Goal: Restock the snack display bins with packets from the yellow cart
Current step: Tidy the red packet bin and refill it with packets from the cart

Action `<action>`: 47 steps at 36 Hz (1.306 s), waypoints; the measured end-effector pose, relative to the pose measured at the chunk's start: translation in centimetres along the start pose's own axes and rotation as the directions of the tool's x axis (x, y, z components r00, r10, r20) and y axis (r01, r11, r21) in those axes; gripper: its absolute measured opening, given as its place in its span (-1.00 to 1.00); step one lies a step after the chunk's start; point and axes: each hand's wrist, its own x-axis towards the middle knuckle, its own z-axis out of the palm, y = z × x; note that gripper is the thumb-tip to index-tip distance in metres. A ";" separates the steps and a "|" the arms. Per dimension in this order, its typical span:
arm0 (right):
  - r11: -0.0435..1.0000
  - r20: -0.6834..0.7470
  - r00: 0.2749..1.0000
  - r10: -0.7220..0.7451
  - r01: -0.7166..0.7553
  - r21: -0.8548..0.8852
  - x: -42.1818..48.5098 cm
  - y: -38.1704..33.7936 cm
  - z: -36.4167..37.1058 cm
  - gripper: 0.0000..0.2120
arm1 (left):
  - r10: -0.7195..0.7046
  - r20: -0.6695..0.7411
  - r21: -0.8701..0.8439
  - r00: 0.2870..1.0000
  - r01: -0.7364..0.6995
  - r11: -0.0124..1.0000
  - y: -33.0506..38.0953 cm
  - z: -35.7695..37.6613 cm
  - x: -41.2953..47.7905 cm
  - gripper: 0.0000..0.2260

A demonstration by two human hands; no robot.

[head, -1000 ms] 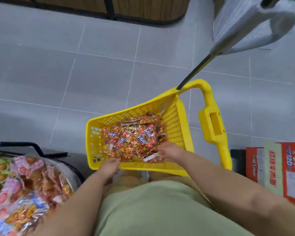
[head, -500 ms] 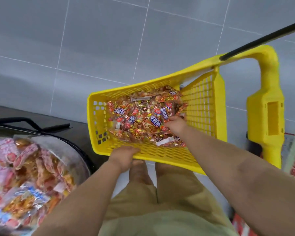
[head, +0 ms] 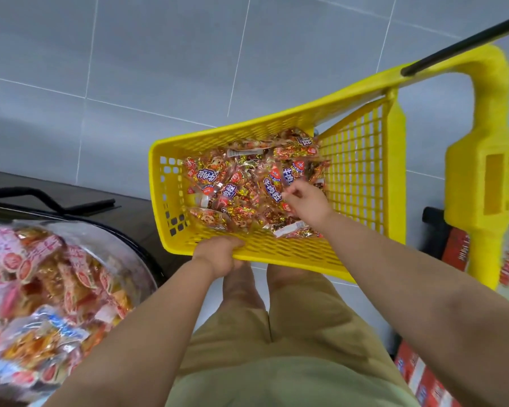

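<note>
Fingers: L hand [head: 218, 255] grips 1 yellow cart [head: 362, 171]; R hand [head: 307, 202] curled in pkts [head: 235, 186], hold unclear.

The yellow cart [head: 362, 171], a perforated plastic basket at one o'clock, holds a heap of red-and-gold packets [head: 247, 186]. The clear snack display bin [head: 121, 242] lies full at eight o'clock.

Grey tiled floor [head: 159, 69], pale grout lines. Yellow cart [head: 362, 177] stands on it, mesh basket part-filled with snack packets [head: 247, 183]. Left of cart: dark base [head: 71, 195] of a display bin [head: 135, 251], also on the floor. Right edge: red printed cartons [head: 453, 251] on the floor beside the cart's handle post, blurred.
</note>
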 end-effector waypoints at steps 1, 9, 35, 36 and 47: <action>0.997 0.005 1.000 -0.030 0.030 0.070 -0.6 -0.3 -0.5 -0.79 | -0.022 0.042 -0.115 0.999 0.027 0.993 0.0 -0.4 0.2 -0.41; 0.882 0.297 0.954 -0.044 -0.103 0.459 -2.9 -2.6 -1.9 -0.81 | 0.007 0.089 -0.964 0.996 0.085 0.253 0.4 -5.9 -0.7 -0.38; 0.980 -0.126 0.971 0.201 -0.200 0.017 3.4 -0.2 0.1 -0.61 | -0.411 0.003 -0.988 0.912 -0.061 -0.142 -2.3 -3.8 0.7 -0.76; 0.984 -0.128 0.975 0.179 -0.174 0.049 2.8 -0.1 0.0 -0.70 | -0.422 -0.014 -0.990 0.906 -0.071 -0.119 -2.4 -4.0 0.6 -0.73; 0.938 0.104 0.994 0.030 -0.064 0.341 -3.4 -2.2 -1.5 -0.80 | -0.321 -0.027 -0.998 0.947 -0.044 -0.047 -2.3 -5.5 -0.7 -0.70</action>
